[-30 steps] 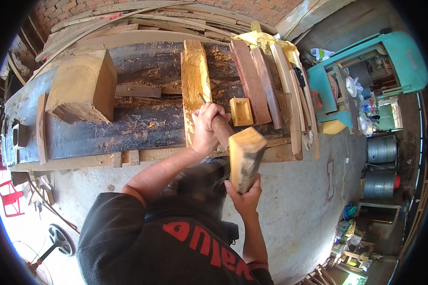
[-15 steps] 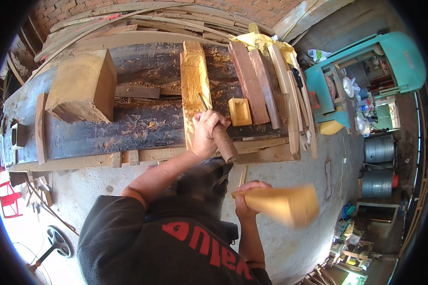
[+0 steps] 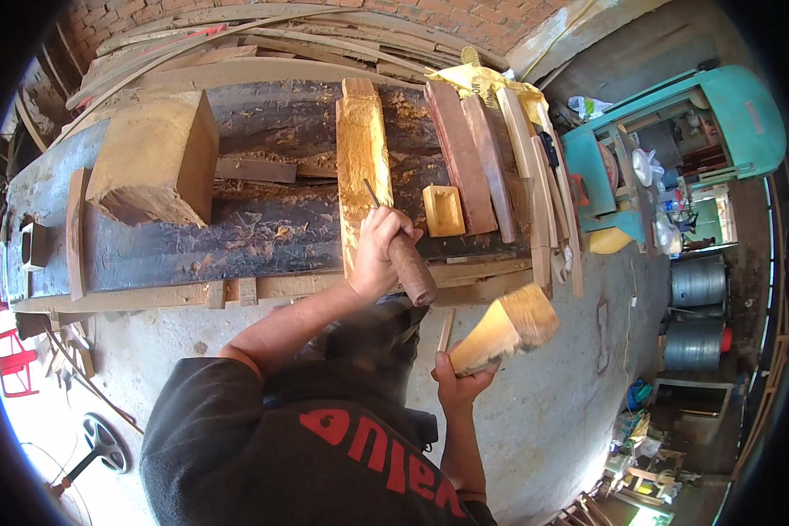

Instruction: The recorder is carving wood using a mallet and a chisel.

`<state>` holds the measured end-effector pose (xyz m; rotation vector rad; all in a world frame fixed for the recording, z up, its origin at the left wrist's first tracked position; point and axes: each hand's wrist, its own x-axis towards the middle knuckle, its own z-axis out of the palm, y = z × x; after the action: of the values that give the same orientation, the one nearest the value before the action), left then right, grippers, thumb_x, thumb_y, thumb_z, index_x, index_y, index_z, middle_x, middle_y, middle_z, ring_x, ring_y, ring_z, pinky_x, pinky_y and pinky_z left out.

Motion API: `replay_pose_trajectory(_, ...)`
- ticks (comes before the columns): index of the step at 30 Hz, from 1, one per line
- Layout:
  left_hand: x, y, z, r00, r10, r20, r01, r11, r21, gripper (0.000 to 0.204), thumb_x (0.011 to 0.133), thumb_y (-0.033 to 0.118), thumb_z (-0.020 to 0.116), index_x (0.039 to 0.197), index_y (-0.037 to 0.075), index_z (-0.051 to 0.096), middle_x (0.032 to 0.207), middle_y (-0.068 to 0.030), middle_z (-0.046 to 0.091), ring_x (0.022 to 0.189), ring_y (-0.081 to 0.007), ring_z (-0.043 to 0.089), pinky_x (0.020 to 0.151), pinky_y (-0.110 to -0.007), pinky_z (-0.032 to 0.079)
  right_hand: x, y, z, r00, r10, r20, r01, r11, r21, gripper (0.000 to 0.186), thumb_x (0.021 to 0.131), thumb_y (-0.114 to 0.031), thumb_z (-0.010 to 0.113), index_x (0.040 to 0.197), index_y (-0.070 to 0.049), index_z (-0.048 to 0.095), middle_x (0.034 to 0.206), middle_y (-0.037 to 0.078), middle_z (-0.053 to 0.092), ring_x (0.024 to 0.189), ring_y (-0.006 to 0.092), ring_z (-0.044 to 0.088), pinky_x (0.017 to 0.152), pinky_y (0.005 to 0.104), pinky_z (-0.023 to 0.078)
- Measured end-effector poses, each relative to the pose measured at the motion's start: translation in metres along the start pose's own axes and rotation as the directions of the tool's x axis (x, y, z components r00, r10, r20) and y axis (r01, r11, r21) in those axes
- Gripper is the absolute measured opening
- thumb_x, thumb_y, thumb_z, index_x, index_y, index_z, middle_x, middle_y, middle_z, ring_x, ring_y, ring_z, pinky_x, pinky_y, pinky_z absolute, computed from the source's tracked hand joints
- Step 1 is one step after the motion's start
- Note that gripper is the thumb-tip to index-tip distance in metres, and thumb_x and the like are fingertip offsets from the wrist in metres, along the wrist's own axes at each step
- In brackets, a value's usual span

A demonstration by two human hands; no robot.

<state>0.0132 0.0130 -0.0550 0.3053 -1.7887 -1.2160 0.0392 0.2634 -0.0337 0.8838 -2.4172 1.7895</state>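
My left hand [image 3: 382, 252] is wrapped round a chisel [image 3: 412, 273] with a thick brown wooden handle. Its thin metal shank slants up and left to a yellowish hollowed plank [image 3: 362, 140]; whether the edge bites into the wood cannot be made out. Low on the right, my right hand [image 3: 465, 383] grips a pale wooden mallet [image 3: 510, 331], its blocky head raised toward the chisel's handle end but apart from it. Just right of the plank sits a small wooden block with a rectangular hollow [image 3: 444, 212].
The dark, chip-strewn workbench [image 3: 263, 232] carries a big wood block [image 3: 145, 162] at left. Reddish-brown boards [image 3: 461, 158] and narrow strips [image 3: 526, 158] lie at right. Beyond stand a teal bandsaw [image 3: 749, 114] and metal drums [image 3: 697, 344]. A red stool [image 3: 13, 361] is far left.
The mallet has swung upward and slightly left, its head tilting up toward the chisel handle. My left hand and the chisel stay almost in place on the plank.
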Motion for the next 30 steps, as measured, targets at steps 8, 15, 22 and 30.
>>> replay_pose_trajectory(8, 0.015, 0.004, -0.009, 1.000, -0.005, 0.013, 0.004, 0.997, 0.073, 0.030, 0.074, -0.001, 0.076, 0.085, 0.010, 0.051, 0.082, -0.0061, 0.052, 0.080, -0.0274, 0.053, 0.072, -0.036, 0.043, 0.018, -0.057, 0.004, 0.990, -0.142, 0.022, 0.143, 0.979, -0.145, 0.053, 0.071, -0.007, 0.074, 0.111, -0.001, 0.040, 0.073, 0.005, 0.055, 0.054, 0.0144, 0.054, 0.054, 0.0297, 0.046)
replay_pose_trajectory(15, 0.014, -0.008, -0.006, 0.999, 0.021, -0.032, -0.020, 0.999, 0.043, 0.030, 0.074, -0.002, 0.075, 0.084, 0.010, 0.050, 0.080, -0.0048, 0.051, 0.078, -0.0246, 0.052, 0.071, -0.034, 0.043, 0.029, -0.034, 0.027, 0.991, 0.124, 0.057, -0.115, 0.983, -0.144, 0.055, 0.072, -0.021, 0.085, 0.113, -0.002, 0.053, 0.091, 0.010, 0.063, 0.076, 0.0212, 0.061, 0.074, 0.0336, 0.052)
replay_pose_trajectory(22, 0.002, -0.010, -0.006, 1.000, -0.019, -0.002, 0.019, 0.998, -0.062, 0.025, 0.077, 0.006, 0.075, 0.083, 0.011, 0.052, 0.084, -0.0079, 0.054, 0.083, -0.0319, 0.052, 0.076, -0.041, 0.039, 0.026, -0.022, 0.031, 0.991, -0.031, 0.134, 0.070, 0.953, -0.295, 0.051, 0.071, -0.018, 0.086, 0.107, -0.002, 0.054, 0.090, 0.010, 0.063, 0.079, 0.0203, 0.063, 0.073, 0.0347, 0.051)
replay_pose_trajectory(30, -0.009, -0.017, -0.007, 0.999, 0.037, -0.030, -0.038, 0.999, -0.035, 0.027, 0.075, 0.001, 0.075, 0.083, 0.010, 0.052, 0.086, -0.0079, 0.055, 0.084, -0.0307, 0.053, 0.075, -0.039, 0.040, 0.021, -0.035, 0.025, 0.973, -0.202, 0.114, 0.222, 0.952, -0.209, 0.030, 0.067, -0.017, 0.085, 0.081, -0.003, 0.062, 0.079, 0.006, 0.064, 0.070, 0.0276, 0.063, 0.064, 0.0336, 0.050)
